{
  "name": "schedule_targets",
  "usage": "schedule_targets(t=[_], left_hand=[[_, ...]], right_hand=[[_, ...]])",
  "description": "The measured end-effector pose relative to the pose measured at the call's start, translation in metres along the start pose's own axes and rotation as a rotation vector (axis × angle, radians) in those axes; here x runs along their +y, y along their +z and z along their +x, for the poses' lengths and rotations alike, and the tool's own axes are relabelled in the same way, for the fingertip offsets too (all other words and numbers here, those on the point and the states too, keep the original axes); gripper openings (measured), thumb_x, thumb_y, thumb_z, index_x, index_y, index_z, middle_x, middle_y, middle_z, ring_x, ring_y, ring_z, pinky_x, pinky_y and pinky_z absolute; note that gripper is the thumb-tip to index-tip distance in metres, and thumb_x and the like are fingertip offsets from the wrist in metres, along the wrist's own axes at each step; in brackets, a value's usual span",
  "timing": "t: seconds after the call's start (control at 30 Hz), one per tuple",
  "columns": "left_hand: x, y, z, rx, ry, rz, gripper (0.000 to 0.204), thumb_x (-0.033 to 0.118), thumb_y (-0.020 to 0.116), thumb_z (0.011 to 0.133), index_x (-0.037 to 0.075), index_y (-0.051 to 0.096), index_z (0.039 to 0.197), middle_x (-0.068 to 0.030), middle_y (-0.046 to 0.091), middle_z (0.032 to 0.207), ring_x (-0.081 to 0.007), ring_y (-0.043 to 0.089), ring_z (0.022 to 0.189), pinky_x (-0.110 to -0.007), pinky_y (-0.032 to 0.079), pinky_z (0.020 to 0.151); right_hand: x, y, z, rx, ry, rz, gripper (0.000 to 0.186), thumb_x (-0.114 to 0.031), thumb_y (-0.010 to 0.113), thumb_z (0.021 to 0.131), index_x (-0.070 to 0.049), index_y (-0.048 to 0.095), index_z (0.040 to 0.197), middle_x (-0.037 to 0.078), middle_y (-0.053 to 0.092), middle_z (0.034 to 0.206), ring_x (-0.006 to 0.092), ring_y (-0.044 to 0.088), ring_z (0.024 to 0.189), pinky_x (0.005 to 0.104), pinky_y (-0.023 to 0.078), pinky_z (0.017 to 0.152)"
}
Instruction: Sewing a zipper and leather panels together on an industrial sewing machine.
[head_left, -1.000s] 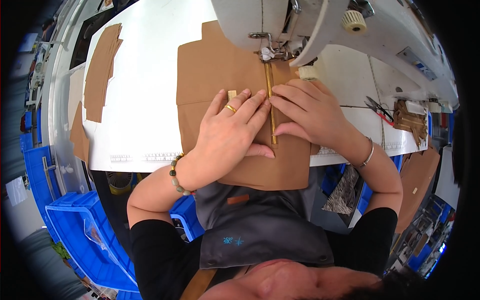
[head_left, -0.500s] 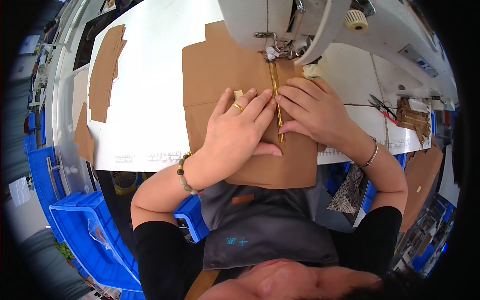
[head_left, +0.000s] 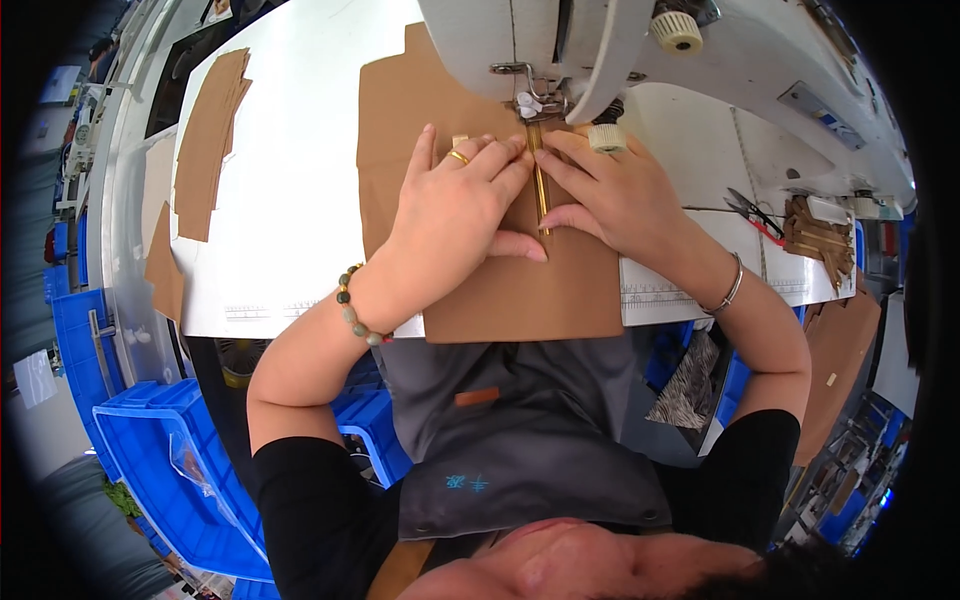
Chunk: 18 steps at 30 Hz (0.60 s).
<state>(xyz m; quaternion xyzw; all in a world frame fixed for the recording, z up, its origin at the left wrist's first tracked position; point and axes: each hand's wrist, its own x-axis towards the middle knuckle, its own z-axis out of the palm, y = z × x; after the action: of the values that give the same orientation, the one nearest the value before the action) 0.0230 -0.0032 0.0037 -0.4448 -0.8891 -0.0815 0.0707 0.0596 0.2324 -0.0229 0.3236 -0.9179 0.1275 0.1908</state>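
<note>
Sewing: the person seems to be at the step of stitching beside a gold zip [head_left: 542,192], steering a brown panel [head_left: 570,290] under the presser foot [head_left: 540,110] of a sewing machine [head_left: 750,60].
Left hand [head_left: 458,202]: laid flat with fingers spread, pressing on the panel just left of the zip and closed on nothing; its thumb points in toward the zip's near end.
Right hand [head_left: 615,190]: likewise flat rather than clenched, just right of the zip, fingers along its side and thumb by its near end.
Zip: runs between the two hands, from the presser foot ahead of the fingertips back to near the thumbs.
Panel: under both palms on the white table [head_left: 290,200]; its near edge, behind the hands, lies about at the table's front edge.
Needle: whether it is down cannot be told.
Beyond the hands: a stack of brown pieces [head_left: 210,145] well left of the left hand; snips [head_left: 752,215] and a pile of brown strips [head_left: 815,242] to the right of the right hand.
Next move: would call for even, light pressure from both hands, keeping the zip straight and the fingertips short of the foot.
Since half a second ago: panel and hands have advanced toward the machine; less of the panel overhangs the lap, and the stack stays put.
</note>
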Motion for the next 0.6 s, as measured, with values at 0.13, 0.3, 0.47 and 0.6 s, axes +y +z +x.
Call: schedule_targets(t=[0.13, 0.3, 0.47, 0.6], left_hand=[[-0.008, 0.001, 0.008, 0.023, 0.010, -0.008, 0.088, 0.060, 0.079, 0.065, 0.009, 0.065, 0.136, -0.0033, 0.063, 0.139, -0.0277, 0.059, 0.130, -0.060, 0.040, 0.114], [-0.011, 0.001, 0.010, 0.021, 0.014, -0.056, 0.088, 0.058, 0.078, 0.067, 0.006, 0.065, 0.137, -0.0054, 0.062, 0.137, -0.0305, 0.059, 0.125, -0.053, 0.044, 0.112], [-0.013, 0.001, 0.011, 0.031, 0.021, -0.125, 0.085, 0.056, 0.079, 0.067, 0.003, 0.067, 0.133, -0.0075, 0.063, 0.134, -0.0300, 0.061, 0.120, -0.048, 0.046, 0.108], [-0.016, 0.001, 0.016, 0.017, 0.012, -0.155, 0.082, 0.055, 0.080, 0.067, 0.002, 0.069, 0.129, -0.0080, 0.064, 0.130, -0.0301, 0.062, 0.118, -0.050, 0.046, 0.109]], right_hand=[[0.002, 0.003, 0.002, 0.049, 0.021, 0.013, 0.060, -0.047, 0.078, 0.077, -0.006, 0.071, 0.121, 0.006, 0.065, 0.117, 0.0256, 0.059, 0.110, 0.0404, 0.048, 0.098], [0.002, 0.000, 0.001, 0.019, 0.028, 0.023, 0.059, -0.047, 0.078, 0.076, -0.007, 0.072, 0.120, 0.006, 0.064, 0.116, 0.0256, 0.059, 0.110, 0.0404, 0.048, 0.097], [0.001, 0.000, 0.000, 0.032, 0.031, 0.025, 0.059, -0.046, 0.079, 0.075, -0.008, 0.072, 0.119, 0.006, 0.064, 0.116, 0.0254, 0.059, 0.110, 0.0404, 0.048, 0.097], [0.004, 0.005, 0.002, 0.057, 0.030, 0.035, 0.056, -0.045, 0.079, 0.075, -0.009, 0.072, 0.117, 0.006, 0.064, 0.118, 0.0251, 0.059, 0.110, 0.0404, 0.047, 0.098]])
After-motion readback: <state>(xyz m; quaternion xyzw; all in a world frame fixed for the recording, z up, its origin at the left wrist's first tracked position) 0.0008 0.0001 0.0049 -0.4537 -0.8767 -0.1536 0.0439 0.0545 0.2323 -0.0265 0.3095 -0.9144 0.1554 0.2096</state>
